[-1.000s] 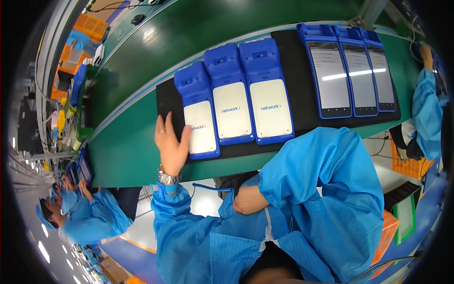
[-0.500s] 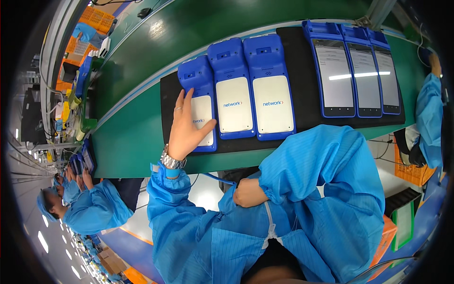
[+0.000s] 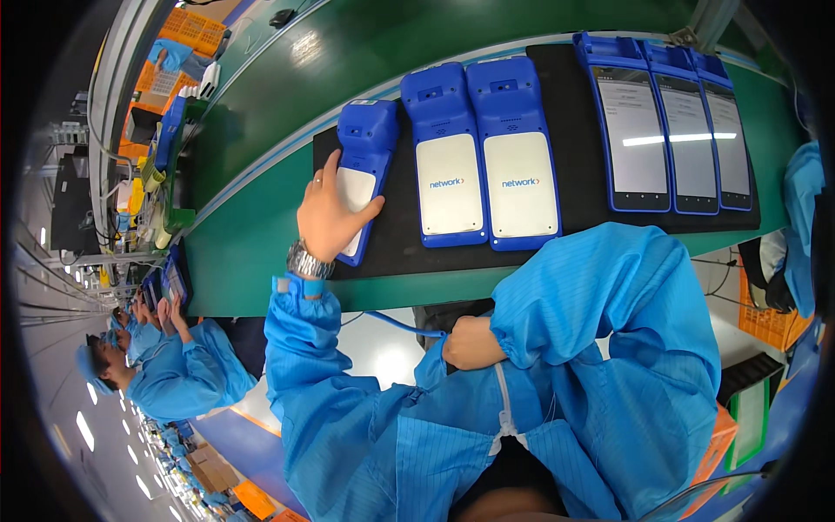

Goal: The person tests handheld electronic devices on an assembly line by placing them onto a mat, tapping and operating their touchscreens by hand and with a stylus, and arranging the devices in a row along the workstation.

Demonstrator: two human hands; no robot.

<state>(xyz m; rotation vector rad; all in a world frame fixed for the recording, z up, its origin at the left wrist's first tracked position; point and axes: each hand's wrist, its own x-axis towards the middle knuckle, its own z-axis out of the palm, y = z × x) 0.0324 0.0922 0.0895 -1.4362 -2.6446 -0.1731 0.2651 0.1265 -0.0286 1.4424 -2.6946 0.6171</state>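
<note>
Green benchtop (image 3: 248, 270), left of frame: worker's left hand (image 3: 330, 220) grips a blue-and-white plastic terminal (image 3: 358, 184) edgewise, seemingly for control; right hand (image 3: 472, 343) curls closed.

"What's left of the green bench (image 3: 252, 261)?"

"I've got a co-worker (image 3: 187, 378) in a blue smock and cap, and orange crates (image 3: 193, 33) up in the corner."

"Lower down?"

"A cardboard box (image 3: 211, 468), near the bottom edge."

"And on the right?"

"From here I see a metal post (image 3: 718, 22) at the top, then another person's blue sleeve (image 3: 804, 184), cut by the rim. Below that sits one more crate (image 3: 765, 317). Lower still, I make out a green-rimmed panel (image 3: 750, 422) beside an orange bin (image 3: 715, 442)."
</note>
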